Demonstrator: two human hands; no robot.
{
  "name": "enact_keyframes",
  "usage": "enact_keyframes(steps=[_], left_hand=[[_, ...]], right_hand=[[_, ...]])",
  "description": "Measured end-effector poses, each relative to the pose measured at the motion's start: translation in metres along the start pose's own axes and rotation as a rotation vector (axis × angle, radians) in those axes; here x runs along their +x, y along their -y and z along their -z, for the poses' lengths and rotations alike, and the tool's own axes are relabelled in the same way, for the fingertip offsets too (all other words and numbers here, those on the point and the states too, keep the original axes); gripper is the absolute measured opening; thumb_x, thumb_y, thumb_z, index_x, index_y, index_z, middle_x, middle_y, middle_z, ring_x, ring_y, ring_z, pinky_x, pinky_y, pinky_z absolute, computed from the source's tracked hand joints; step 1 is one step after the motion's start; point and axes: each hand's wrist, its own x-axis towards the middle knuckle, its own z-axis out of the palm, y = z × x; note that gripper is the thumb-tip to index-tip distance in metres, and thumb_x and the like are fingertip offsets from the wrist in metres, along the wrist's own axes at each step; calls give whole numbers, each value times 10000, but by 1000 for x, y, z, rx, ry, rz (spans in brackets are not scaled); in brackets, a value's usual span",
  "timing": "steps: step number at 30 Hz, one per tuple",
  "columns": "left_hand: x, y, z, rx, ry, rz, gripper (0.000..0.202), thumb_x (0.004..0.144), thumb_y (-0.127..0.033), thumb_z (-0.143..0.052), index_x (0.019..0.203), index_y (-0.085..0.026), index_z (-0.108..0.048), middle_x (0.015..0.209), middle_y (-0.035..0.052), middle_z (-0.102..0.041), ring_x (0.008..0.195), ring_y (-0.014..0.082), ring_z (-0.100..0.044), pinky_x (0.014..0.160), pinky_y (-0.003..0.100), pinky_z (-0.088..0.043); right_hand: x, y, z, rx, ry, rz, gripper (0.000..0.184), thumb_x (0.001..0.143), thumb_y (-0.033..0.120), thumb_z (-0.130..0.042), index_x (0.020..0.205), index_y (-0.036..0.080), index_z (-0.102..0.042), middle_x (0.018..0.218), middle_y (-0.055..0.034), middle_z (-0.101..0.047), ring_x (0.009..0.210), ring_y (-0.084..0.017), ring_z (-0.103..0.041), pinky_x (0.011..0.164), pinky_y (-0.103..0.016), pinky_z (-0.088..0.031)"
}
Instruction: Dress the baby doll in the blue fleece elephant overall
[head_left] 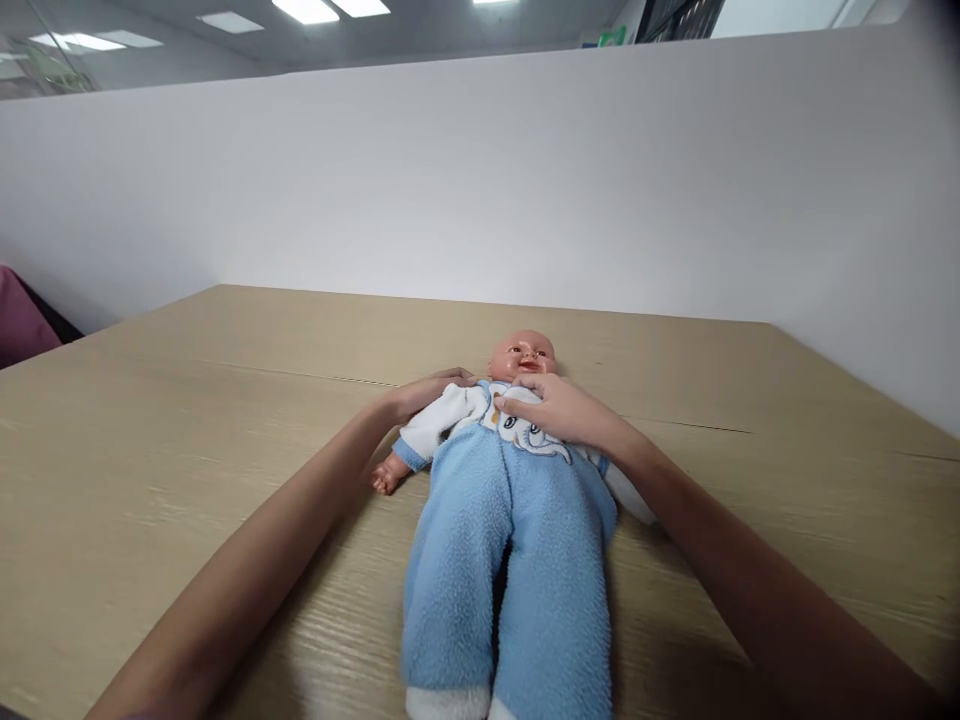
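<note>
A baby doll (517,490) lies on its back on the wooden table (225,380), its bald head away from me and its legs toward me. It wears fuzzy light-blue overalls with an elephant picture on the bib and a white top with blue cuffs. Beside the doll's shoulder, on the left, my left hand (435,390) rests with its fingers stretched out, partly behind the white sleeve. My right hand (559,408) lies across the upper chest below the chin, thumb and fingers apart. The doll's arm on the right is mostly hidden under my forearm.
A white partition wall (480,180) stands behind the table and along its right side. Thin seams run across the tabletop. At the far left, a dark pink item (22,320) shows beyond the table edge.
</note>
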Motion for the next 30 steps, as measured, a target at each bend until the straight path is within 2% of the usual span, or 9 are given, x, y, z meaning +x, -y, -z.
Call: enact_keyframes(steps=[2,6,9,12,16,21,24,26,30], left_hand=[[-4,-7,15,16,-8,49,537,911,-677,-703,1098,-179,-635,1073,39,-675,960,215,-634,844,335,-533],[-19,-15,31,179,45,120,700,869,-776,-699,1270,-219,-555,1168,41,-661,1029,224,-625,807,294,-495],[-23,-14,33,289,163,129,793,870,-790,-684,1411,-225,-553,1314,78,-684,1187,277,-629,901,314,-511],[-20,-11,35,345,252,101,794,923,-778,-620,1498,-232,-569,1461,85,-668,1310,300,-604,1024,329,-491],[-15,-7,40,380,292,59,797,958,-735,-597,1573,-235,-517,1560,78,-617,1361,283,-584,1072,312,-472],[-15,-7,42,488,170,54,744,904,-735,-646,1460,-242,-609,1444,81,-681,1295,297,-612,1020,327,-484],[-18,-13,42,557,99,76,709,892,-679,-674,1417,-205,-622,1369,117,-703,1226,311,-644,1005,375,-499],[-23,-23,38,543,18,-37,651,893,-515,-705,1435,-178,-578,1396,139,-678,1250,304,-634,1033,402,-502],[-32,-56,5,507,-159,-481,522,925,-244,-632,1436,-203,-536,1487,119,-610,1289,255,-602,1073,414,-508]], right_hand=[[1,-2,1,16,10,-1,398,988,602,-646,1058,229,-764,1213,-101,-808,1123,-318,-732,883,-354,-523],[1,0,2,17,5,4,391,986,594,-651,998,221,-769,1148,-97,-816,1068,-311,-742,870,-354,-536],[0,2,4,42,4,21,350,992,538,-653,1016,218,-791,1147,-90,-821,1059,-303,-746,867,-356,-534],[-4,5,7,54,-72,44,289,987,459,-661,1087,245,-827,1230,-66,-819,1152,-296,-733,926,-350,-518],[-8,8,13,-32,-219,-17,299,962,505,-685,977,247,-835,1063,-61,-839,984,-279,-752,792,-336,-489],[-14,2,15,-154,-266,-26,208,962,436,-692,902,252,-768,938,-39,-814,871,-259,-725,719,-339,-436],[-29,-15,15,-152,-348,19,214,956,435,-704,1052,247,-741,1058,-64,-804,954,-289,-722,796,-372,-487],[-49,-34,16,-154,-397,68,330,967,506,-680,1151,234,-708,1161,-100,-777,1039,-323,-712,903,-431,-520],[-107,-80,19,-160,-389,38,474,953,622,-655,1256,259,-675,1260,-134,-738,1180,-398,-681,1040,-557,-511]])
